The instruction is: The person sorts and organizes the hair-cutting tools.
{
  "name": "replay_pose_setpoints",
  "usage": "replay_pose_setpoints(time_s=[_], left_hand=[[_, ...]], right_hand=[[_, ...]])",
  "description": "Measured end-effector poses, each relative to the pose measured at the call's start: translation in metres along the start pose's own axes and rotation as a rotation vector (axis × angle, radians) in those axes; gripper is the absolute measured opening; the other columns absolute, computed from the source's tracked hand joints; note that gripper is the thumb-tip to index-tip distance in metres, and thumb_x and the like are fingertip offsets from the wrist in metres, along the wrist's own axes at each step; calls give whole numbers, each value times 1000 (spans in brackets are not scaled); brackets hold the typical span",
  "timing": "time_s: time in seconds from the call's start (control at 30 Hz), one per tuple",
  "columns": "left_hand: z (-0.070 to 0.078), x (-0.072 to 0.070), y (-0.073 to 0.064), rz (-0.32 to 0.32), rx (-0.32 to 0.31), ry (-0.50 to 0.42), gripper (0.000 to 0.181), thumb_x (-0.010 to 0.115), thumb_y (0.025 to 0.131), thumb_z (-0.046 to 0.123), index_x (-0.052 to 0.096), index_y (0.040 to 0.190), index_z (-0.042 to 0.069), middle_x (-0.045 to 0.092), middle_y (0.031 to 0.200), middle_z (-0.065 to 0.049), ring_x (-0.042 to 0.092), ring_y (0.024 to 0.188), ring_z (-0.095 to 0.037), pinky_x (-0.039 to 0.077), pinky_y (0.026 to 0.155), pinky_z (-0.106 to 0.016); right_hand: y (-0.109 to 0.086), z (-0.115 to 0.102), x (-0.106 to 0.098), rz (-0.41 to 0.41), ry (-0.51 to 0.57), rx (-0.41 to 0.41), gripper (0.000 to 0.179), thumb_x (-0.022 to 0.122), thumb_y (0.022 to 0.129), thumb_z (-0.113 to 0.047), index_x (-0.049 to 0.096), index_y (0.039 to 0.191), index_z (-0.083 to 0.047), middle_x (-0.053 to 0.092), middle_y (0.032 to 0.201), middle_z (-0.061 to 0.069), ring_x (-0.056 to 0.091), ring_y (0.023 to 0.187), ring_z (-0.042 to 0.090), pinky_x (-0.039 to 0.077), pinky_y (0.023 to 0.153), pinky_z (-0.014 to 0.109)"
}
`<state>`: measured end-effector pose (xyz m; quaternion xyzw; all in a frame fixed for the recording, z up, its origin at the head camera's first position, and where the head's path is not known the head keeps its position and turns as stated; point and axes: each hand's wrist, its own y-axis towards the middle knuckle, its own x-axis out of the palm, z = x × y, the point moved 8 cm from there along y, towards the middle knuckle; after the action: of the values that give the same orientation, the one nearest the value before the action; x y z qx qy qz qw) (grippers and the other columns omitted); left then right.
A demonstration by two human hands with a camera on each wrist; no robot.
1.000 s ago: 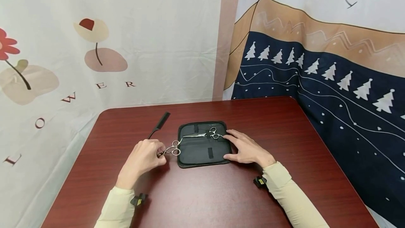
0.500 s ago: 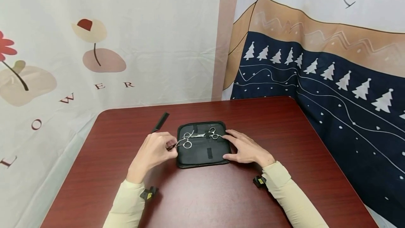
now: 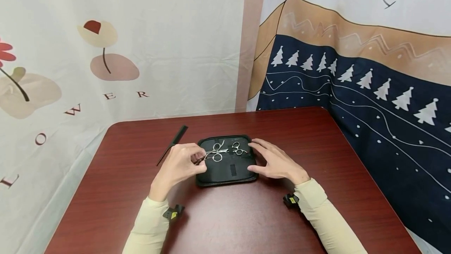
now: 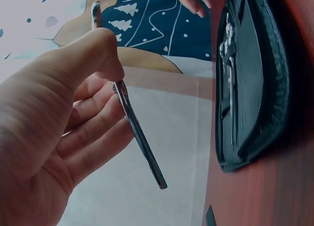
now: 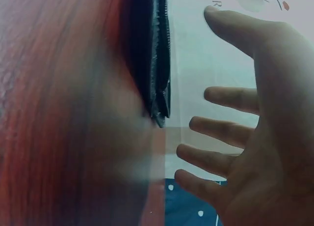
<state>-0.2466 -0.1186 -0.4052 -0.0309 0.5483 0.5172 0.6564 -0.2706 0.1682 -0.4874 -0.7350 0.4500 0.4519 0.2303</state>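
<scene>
In the head view my left hand (image 3: 181,168) holds a pair of hairdressing scissors (image 4: 142,137) between thumb and fingers, its finger rings reaching over the left part of a black case (image 3: 215,173). The left wrist view has them raised off the table, the blades slanting down past the fingertips. Inside the case lies a second pair of scissors (image 4: 233,98), rings toward the right, partly overlapped by the held pair in the head view. At the case's right edge is my right hand (image 3: 278,162), fingers spread and holding nothing.
A black comb (image 3: 181,132) with a thin tail lies on the red-brown table (image 3: 229,215), left of the case and partly behind my left hand. Printed curtains (image 3: 183,50) hang behind and to the right of the table.
My left hand has carried the scissors rightward from beside the case to over its left part. My right hand, earlier at the case edge, has shifted slightly and lifted a little.
</scene>
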Motion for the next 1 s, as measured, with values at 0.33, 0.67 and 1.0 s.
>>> replay_pose_setpoints(time_s=[0.33,0.67,1.0], left_hand=[[3,2,6,67,-2,-145,18,82,73,-1,81,86,13,72,76,3,68,62,-9,59,59,-20],[8,3,13,101,-38,-287,22,81,77,-2,83,89,16,76,81,5,72,70,-9,67,62,-32],[12,2,22,181,-105,-505,24,82,78,-8,85,91,12,82,86,-5,77,71,-13,69,66,-31]], right_hand=[[1,-12,-10,67,124,-19,89,82,98,-59,46,173,-28,46,179,2,49,165,30,43,134,63],[2,-38,-27,154,235,-139,82,85,100,-46,47,171,-31,51,175,0,52,161,25,46,132,61],[7,-56,-51,245,289,-170,81,86,99,-37,49,171,-32,53,174,1,54,160,27,47,130,65]])
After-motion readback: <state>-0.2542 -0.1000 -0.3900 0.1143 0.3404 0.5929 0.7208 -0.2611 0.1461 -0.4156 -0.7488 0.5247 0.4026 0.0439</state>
